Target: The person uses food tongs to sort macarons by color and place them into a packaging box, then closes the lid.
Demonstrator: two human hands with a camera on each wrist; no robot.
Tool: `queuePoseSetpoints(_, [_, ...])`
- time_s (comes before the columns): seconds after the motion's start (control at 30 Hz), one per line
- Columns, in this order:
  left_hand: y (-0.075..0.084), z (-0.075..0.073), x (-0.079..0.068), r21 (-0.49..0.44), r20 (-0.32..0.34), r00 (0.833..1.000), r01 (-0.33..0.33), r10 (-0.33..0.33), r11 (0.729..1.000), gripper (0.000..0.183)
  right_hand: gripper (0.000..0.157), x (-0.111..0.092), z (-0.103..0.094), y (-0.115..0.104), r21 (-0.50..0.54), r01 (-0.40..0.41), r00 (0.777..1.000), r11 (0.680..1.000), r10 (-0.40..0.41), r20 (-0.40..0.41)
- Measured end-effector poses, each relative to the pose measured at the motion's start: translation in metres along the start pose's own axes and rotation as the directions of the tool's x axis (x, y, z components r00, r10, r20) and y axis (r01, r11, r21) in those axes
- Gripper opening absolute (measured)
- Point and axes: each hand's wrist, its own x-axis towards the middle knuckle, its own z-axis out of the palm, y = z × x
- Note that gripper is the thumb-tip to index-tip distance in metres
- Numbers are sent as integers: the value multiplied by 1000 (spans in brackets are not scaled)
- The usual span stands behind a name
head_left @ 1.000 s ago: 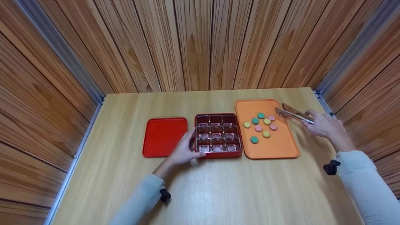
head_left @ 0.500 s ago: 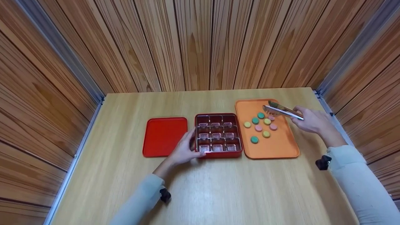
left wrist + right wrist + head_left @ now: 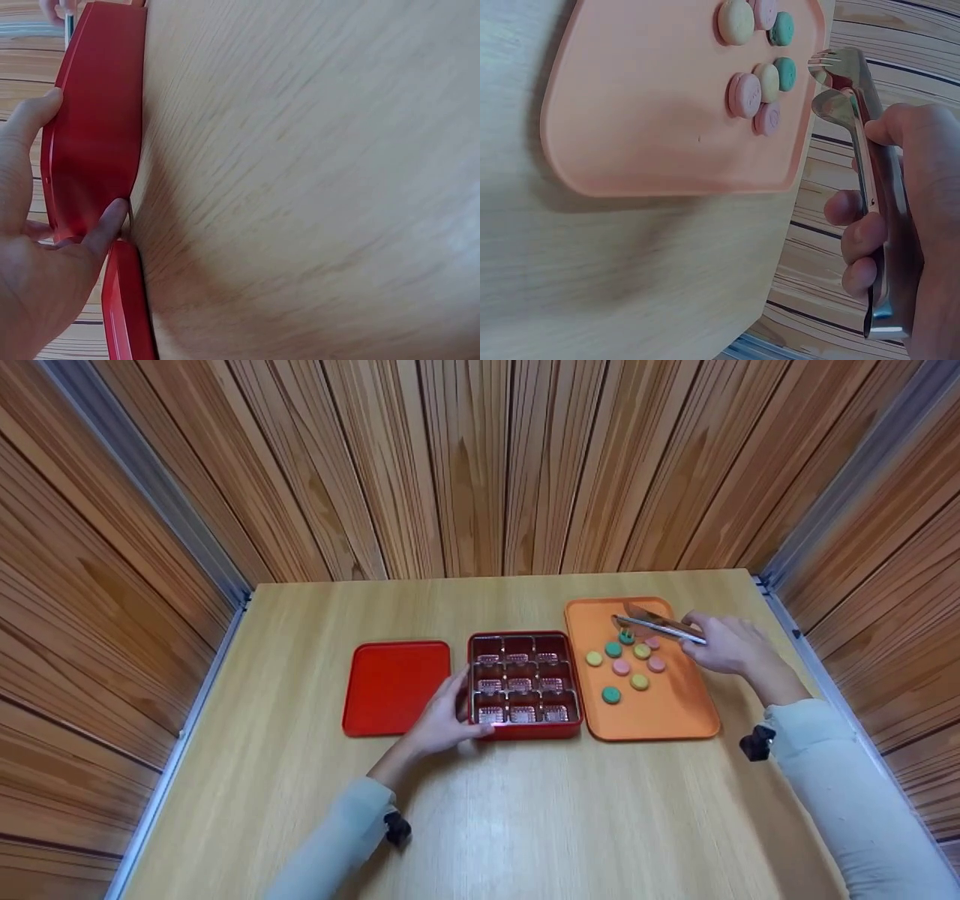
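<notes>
My left hand (image 3: 442,724) holds the near left corner of a red box (image 3: 529,731), fingers along its side and thumb on its front, as the left wrist view (image 3: 49,270) of this hand shows. The box has a clear insert of several bare square compartments. My right hand (image 3: 724,645) grips metal tongs (image 3: 667,628) with one forked and one spoon-shaped tip (image 3: 832,105). The tips stand apart, over the far part of an orange tray (image 3: 660,720), near a green macaron (image 3: 626,638). Several green, yellow and pink macarons (image 3: 656,664) lie on the tray.
A flat red lid (image 3: 394,690) lies left of the box, close to my left hand. The tray sits right beside the box on the wooden table (image 3: 480,825). Wood-panelled walls (image 3: 480,472) rise behind the table and on both sides.
My right hand has moved left with the tongs, whose tips went from the tray's far right corner to over the green macarons. My left hand and the box have stayed put.
</notes>
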Motion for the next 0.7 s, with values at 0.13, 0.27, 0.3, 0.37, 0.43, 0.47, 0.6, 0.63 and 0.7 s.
queuePoseSetpoints(0.13, [0,0,0,-2,0,1000,5,-5,1000,118,50,4,3,0,11,-13,1000,1000,13,17])
queuePoseSetpoints(0.27, [0,0,0,-16,3,1000,3,-3,1000,119,49,7,8,1,20,-24,999,1000,23,24])
queuePoseSetpoints(0.3, [-1,0,1,-21,4,1000,1,-1,1000,119,49,7,9,1,21,-28,999,999,27,25])
queuePoseSetpoints(0.37, [-1,-1,1,-27,7,1000,0,1,1000,119,50,8,11,3,29,-38,999,999,37,32])
queuePoseSetpoints(0.43, [-1,-1,0,-29,10,1000,-1,2,1000,120,50,8,14,3,36,-49,998,998,47,41])
queuePoseSetpoints(0.47, [-1,-1,0,-29,11,1000,-2,2,1000,120,51,9,15,4,38,-54,998,998,52,46])
queuePoseSetpoints(0.6, [0,-1,-1,-33,15,1000,-4,4,999,119,52,10,18,3,45,-65,996,997,62,58])
queuePoseSetpoints(0.63, [0,-1,-1,-34,16,1000,-2,3,999,119,52,10,19,3,44,-64,996,997,61,60])
queuePoseSetpoints(0.7, [0,-1,-1,-39,17,1000,0,0,999,119,52,10,19,2,47,-64,996,997,61,70])
